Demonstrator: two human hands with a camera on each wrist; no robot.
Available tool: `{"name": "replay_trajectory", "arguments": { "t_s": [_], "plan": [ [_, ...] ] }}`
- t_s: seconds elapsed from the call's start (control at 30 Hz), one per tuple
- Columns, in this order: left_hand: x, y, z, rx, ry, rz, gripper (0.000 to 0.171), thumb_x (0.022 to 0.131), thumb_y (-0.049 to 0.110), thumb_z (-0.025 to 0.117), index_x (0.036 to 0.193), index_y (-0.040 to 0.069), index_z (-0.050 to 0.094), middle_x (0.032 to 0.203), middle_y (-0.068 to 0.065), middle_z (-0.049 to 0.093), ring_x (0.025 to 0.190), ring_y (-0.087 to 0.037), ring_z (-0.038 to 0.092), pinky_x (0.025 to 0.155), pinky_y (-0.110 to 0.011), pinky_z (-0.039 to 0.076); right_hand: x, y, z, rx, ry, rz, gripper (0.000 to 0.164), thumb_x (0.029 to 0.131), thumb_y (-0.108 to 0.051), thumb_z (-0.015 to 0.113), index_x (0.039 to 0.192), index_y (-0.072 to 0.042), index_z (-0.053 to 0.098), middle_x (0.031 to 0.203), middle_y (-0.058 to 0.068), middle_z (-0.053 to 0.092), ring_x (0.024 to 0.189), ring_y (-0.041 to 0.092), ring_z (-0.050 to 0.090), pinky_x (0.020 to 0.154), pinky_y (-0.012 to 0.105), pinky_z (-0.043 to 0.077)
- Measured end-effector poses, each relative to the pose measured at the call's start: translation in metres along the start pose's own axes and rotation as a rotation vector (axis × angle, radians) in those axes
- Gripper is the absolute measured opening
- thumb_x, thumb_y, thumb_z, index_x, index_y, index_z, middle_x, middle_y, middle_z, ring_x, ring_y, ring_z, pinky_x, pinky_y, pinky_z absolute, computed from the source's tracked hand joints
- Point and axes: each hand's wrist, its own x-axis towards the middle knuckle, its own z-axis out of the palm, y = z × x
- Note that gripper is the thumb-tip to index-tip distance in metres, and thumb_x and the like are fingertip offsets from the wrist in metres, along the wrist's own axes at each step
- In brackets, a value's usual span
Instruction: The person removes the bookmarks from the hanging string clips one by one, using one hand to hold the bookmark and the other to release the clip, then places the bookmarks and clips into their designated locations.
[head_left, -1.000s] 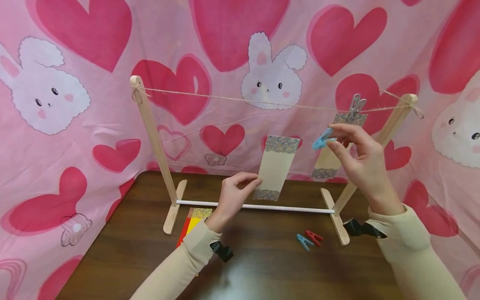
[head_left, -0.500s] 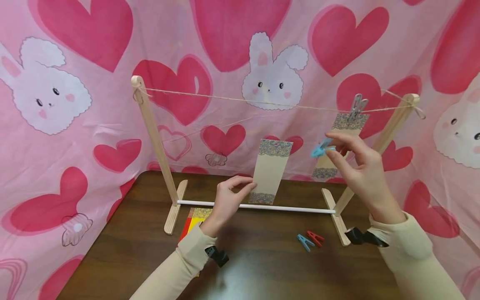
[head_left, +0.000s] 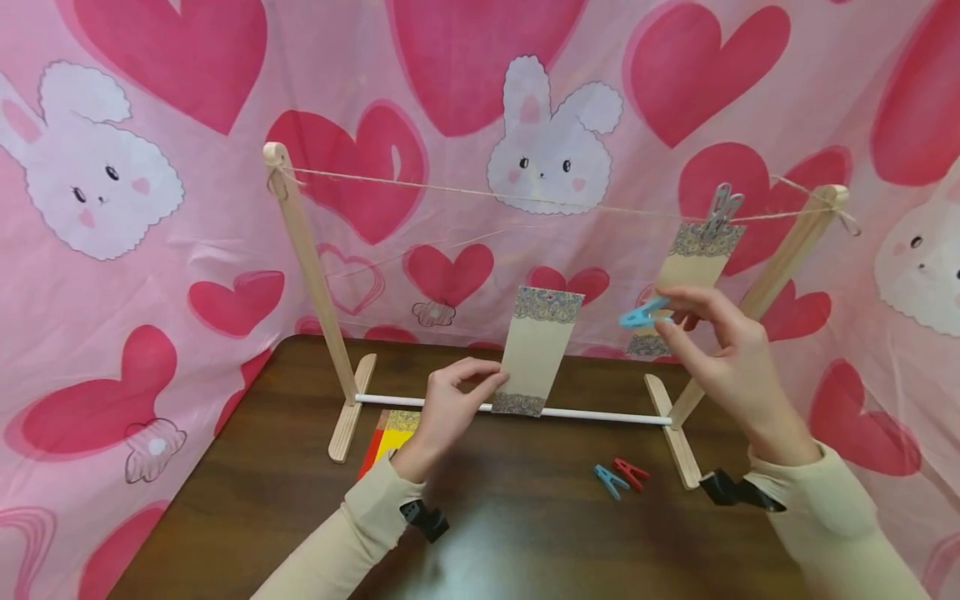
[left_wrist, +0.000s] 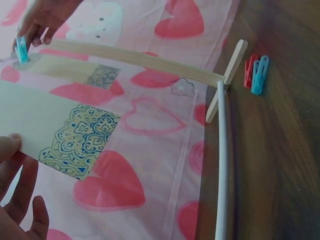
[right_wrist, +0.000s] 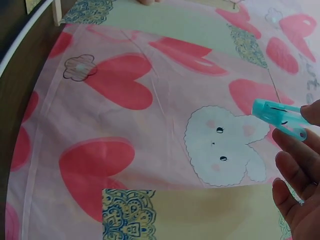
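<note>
My left hand (head_left: 457, 404) pinches a cream card (head_left: 538, 354) by its left edge, between thumb and fingers. The card has patterned blue-and-yellow bands (left_wrist: 82, 140) at its ends and stands nearly upright, below the twine (head_left: 442, 185). To the right, my right hand (head_left: 720, 358) pinches a light blue clothespin (right_wrist: 280, 116) by its handles, its nose pointing left toward the card. Behind that hand, a second cream card (head_left: 693, 258) hangs from the twine under a grey clothespin (head_left: 722, 212); the hand covers part of it.
Two wooden posts (head_left: 311, 275) hold the twine, joined low down by a white rod (head_left: 607, 416). A blue clothespin (head_left: 611, 481) and a red clothespin (head_left: 632, 472) lie on the brown table (head_left: 517, 533). Red and yellow cards (head_left: 393, 432) lie partly under my left arm.
My left hand has moved slightly left and down with the card. My right hand has lowered a little with the clothespin, which has tilted flatter.
</note>
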Motion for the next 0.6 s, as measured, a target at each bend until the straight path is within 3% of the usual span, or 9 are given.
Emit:
{"name": "replay_trajectory", "arguments": {
  "t_s": [0.23,0.47,0.6],
  "plan": [
    [-0.007,-0.003,-0.006,0.0,-0.025,-0.008,0.016,0.092,0.012,0.081,0.107,0.008,0.082,0.099,-0.005,0.079,0.09,-0.017,0.071,0.08,-0.029,0.06,-0.012,0.005,0.0,-0.051,-0.035,-0.007,0.056,0.076,0.023,0.077,0.127,0.003,0.068,0.105,-0.005,0.071,0.093,0.001,0.056,0.077,0.011,0.043],
    [-0.013,-0.005,-0.011,0.021,-0.019,-0.004,0.015,0.09,0.011,0.082,0.105,0.008,0.083,0.098,-0.003,0.079,0.089,-0.016,0.071,0.08,-0.025,0.059,-0.02,0.007,0.001,-0.073,-0.065,-0.003,0.06,0.074,0.021,0.081,0.128,0.001,0.066,0.101,-0.015,0.07,0.09,0.001,0.056,0.071,0.01,0.044],
    [-0.015,-0.005,-0.014,0.034,-0.025,-0.026,0.015,0.091,0.013,0.081,0.105,0.009,0.083,0.099,-0.001,0.079,0.09,-0.015,0.072,0.082,-0.03,0.06,-0.025,0.008,0.0,-0.125,-0.068,0.009,0.06,0.073,0.018,0.083,0.127,-0.001,0.067,0.098,-0.016,0.07,0.086,-0.001,0.056,0.07,0.01,0.042]
  ]
}}
